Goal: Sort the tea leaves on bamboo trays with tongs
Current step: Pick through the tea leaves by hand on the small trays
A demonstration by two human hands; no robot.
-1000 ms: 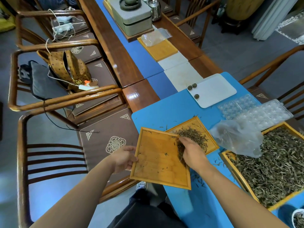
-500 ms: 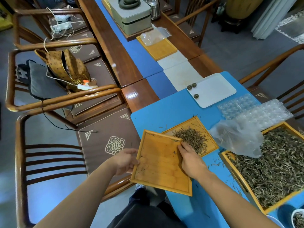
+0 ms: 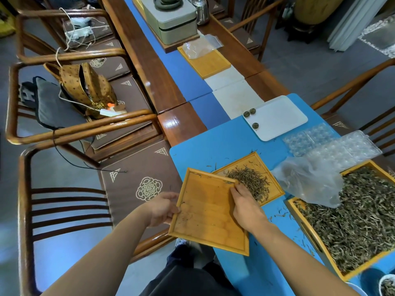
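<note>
The nearly bare bamboo tray (image 3: pixel 210 212) is tilted off the desk (image 3: pixel 213 144) edge, its far corner over a smaller tray (image 3: pixel 275 189) heaped with tea leaves (image 3: pixel 250 180). The left hand (image 3: pixel 162 208) grips its left rim, fingers underneath hidden. The right hand (image 3: pixel 245 204) rests on its right edge, fingertips curled at the leaves; whether its grip pinches anything cannot be told, and no tongs are visible.

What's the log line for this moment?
left hand grips emptied tray | right hand on tray edge | leaves in small tray

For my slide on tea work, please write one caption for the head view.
Left hand holds a nearly empty square bamboo tray; right hand rests at its edge beside a tray of tea leaves.
</note>
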